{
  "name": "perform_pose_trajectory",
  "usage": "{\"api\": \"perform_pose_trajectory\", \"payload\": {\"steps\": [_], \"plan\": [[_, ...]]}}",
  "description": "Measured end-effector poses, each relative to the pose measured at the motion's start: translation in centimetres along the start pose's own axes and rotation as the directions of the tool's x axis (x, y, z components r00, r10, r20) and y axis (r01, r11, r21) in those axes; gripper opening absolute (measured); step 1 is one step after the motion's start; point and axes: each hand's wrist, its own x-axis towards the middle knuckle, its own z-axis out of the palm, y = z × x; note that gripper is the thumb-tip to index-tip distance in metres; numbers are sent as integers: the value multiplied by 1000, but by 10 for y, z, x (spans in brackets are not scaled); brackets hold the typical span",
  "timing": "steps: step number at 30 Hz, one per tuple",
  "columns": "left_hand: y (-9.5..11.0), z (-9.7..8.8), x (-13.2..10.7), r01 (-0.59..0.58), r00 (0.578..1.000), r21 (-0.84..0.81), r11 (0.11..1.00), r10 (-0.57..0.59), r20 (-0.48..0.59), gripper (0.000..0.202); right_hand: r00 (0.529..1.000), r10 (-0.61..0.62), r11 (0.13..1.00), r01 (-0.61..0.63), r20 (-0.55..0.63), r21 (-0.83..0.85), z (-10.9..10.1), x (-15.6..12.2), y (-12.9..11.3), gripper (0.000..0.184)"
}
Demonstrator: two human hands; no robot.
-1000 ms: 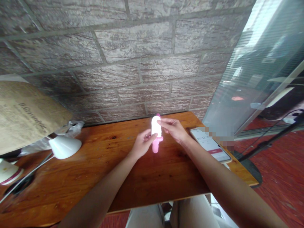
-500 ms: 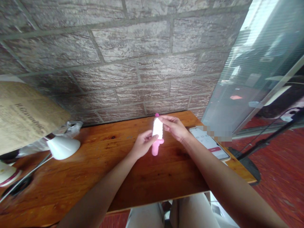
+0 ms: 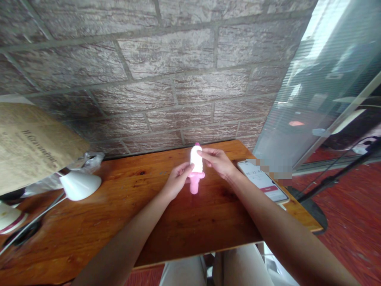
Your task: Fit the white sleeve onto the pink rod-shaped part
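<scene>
Between my hands, upright above the table, is a pink-and-white object (image 3: 196, 161) shaped like an ice cream cone. Its white upper part is overexposed, with a dark pink tip on top, a pink ruffled ring below and a pink stem at the bottom. My left hand (image 3: 177, 179) grips it from the left, the thumb lying on the white part just above the ring. From the right, my right hand (image 3: 218, 161) pinches the upper white part between thumb and fingertips. The fingers behind the object are partly hidden.
The wooden table (image 3: 125, 190) meets a brick wall (image 3: 190, 79). A phone (image 3: 263, 180) showing a timer lies at the right edge. To the left stand a lamp (image 3: 80, 184) with a cable, a brown paper bag (image 3: 35, 147) and a paper cup (image 3: 10, 217).
The object has turned slightly, its ring now showing on both sides. My left thumb has moved up onto the white part, and my right fingers sit a little lower.
</scene>
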Motion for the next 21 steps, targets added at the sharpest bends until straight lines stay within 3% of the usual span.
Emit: {"api": "perform_pose_trajectory", "payload": {"steps": [9, 12, 15, 18, 21], "plan": [[0, -2, 3, 21, 999, -115, 993, -25, -35, 45, 996, 21, 999, -23, 85, 24, 1, -1, 2, 34], [0, -1, 1, 65, 997, -136, 989, -59, 44, 42, 993, 38, 986, -55, 115, 156, 0, -1, 1, 37], [1, 1, -1, 105, 988, -152, 983, -85, 130, 41, 971, 57, 956, -120, 231, 268, -2, -2, -1, 40], [1, 3, -3, 96, 984, -133, 987, -74, 163, 41, 941, 36, 946, -141, 338, 293, -4, -3, 0, 41], [-1, 3, -4, 76, 979, -98, 992, -56, 197, 40, 944, 35, 948, -135, 327, 288, -4, -2, 4, 44]]}}
